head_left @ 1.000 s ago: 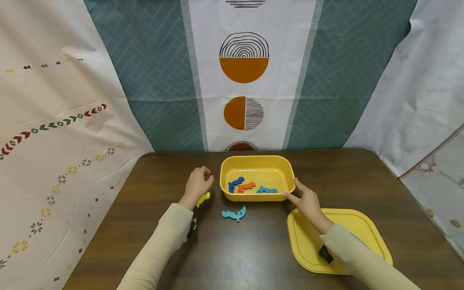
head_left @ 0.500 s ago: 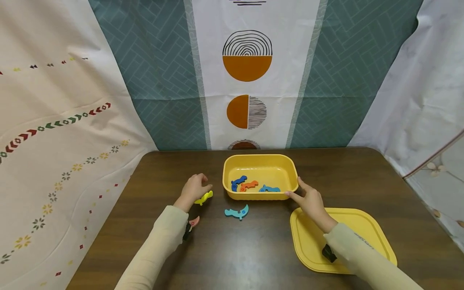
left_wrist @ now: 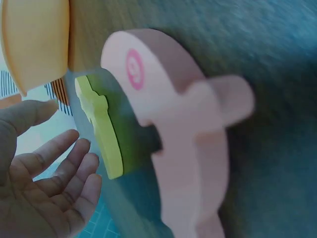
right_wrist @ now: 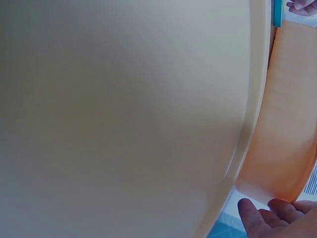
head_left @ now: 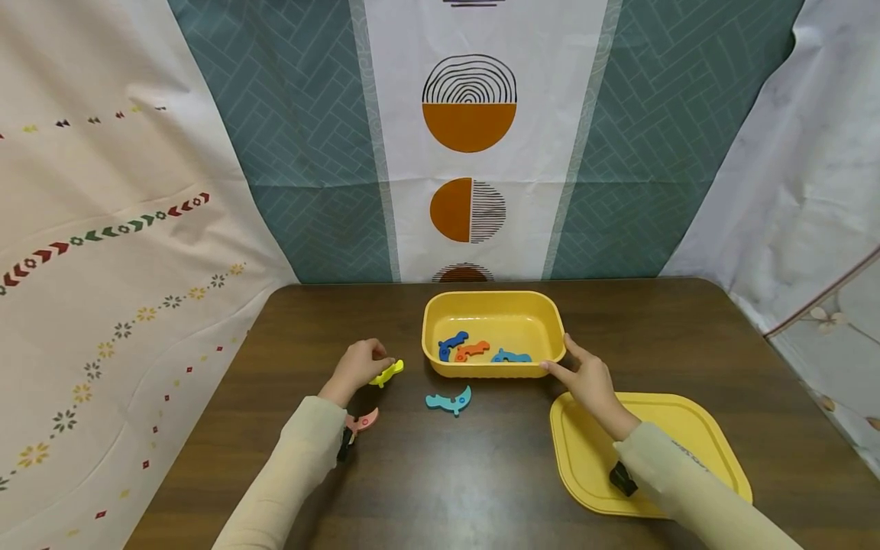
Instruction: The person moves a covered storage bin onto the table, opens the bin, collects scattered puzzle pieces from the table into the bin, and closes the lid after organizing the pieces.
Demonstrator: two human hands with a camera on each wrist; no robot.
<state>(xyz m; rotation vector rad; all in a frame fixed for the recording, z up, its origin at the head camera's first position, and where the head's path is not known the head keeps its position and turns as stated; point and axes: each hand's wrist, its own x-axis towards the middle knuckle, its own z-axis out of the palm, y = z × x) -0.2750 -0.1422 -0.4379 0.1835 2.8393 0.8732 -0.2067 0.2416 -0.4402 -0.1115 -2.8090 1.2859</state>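
My left hand (head_left: pixel 357 368) hovers at a small yellow curved toy piece (head_left: pixel 389 372) left of the yellow box (head_left: pixel 491 371). In the left wrist view its fingers are spread and the yellow piece lies just beyond them, apparently apart. Close to that camera is a pink curved piece (left_wrist: pixel 183 124) with a printed number, partly hidden by the left wrist in the head view. My right hand (head_left: pixel 593 386) holds the box's front right corner, thumb at the front and fingers along the side. Inside the box lie a dark blue piece (head_left: pixel 454 344), an orange piece (head_left: pixel 473 351) and a light blue piece (head_left: pixel 512 357).
A teal piece (head_left: pixel 449 401) lies on the brown table (head_left: pixel 454 481) in front of the box. Under my right forearm is a flat yellow lid (head_left: pixel 687 428). Patterned cloths hang behind the table and at both sides.
My left hand has come down and slightly left toward the yellow piece, its wrist drawing back so more of the pink piece shows. The right hand stays at the box corner.
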